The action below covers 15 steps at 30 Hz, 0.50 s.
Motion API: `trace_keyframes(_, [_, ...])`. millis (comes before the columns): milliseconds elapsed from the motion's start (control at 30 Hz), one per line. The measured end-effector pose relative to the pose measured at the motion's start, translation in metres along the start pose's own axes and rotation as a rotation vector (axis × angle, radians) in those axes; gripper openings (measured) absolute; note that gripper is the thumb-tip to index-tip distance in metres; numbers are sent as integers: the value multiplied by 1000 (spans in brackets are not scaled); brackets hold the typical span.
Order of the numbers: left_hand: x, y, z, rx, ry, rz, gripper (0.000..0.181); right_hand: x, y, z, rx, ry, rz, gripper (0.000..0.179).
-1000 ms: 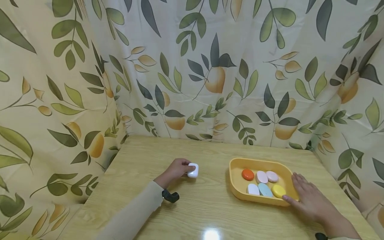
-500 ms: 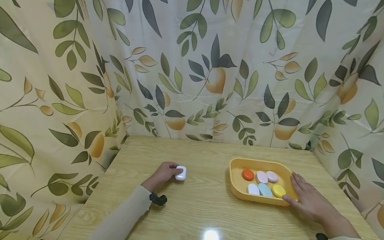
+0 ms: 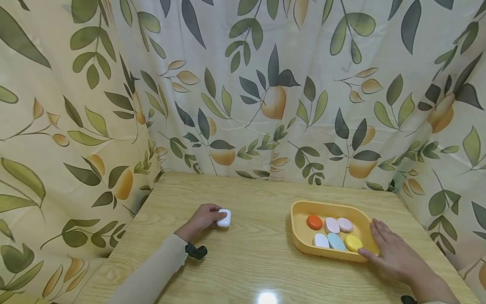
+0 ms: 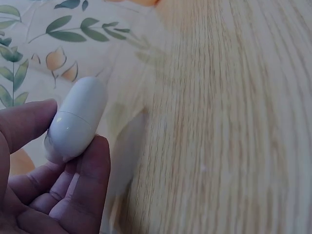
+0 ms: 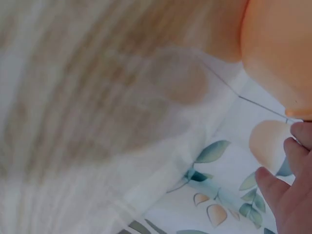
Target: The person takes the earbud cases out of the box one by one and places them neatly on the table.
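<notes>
My left hand pinches a small white earbud case between thumb and fingers, over the left middle of the table. In the left wrist view the earbud case stands tilted, its lid seam and a tiny light dot showing. At the right, a yellow tray holds several small rounded cases. My right hand rests against the tray's right end, fingers straight along its side and thumb at the near rim. The right wrist view has the orange-looking tray above the fingertips.
Inside the tray lie an orange-red case, a yellow one, a light blue one, a white one and pale pink ones. A leaf-and-fruit patterned curtain borders the wooden table at the back and sides.
My left hand has moved left across the table with the earbud case in its grip. The right hand and the tray have stayed in place.
</notes>
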<state>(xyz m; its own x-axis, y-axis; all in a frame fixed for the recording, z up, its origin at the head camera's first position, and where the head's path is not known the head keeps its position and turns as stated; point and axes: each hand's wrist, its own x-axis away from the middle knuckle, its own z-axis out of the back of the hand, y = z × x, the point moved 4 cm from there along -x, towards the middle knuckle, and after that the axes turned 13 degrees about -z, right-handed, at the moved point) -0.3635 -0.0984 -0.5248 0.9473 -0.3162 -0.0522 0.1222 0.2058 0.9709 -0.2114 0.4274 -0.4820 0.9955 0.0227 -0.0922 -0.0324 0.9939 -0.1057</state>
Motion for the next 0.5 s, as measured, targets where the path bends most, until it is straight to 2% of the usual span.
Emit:
trace_keyframes(333, [4,-9,10,27,28,22,38,5,6,2,-51,-14,-1,84])
trace_keyframes(500, [2,-9,18,5,48,26,39,2,5,1,-50,12,16,83])
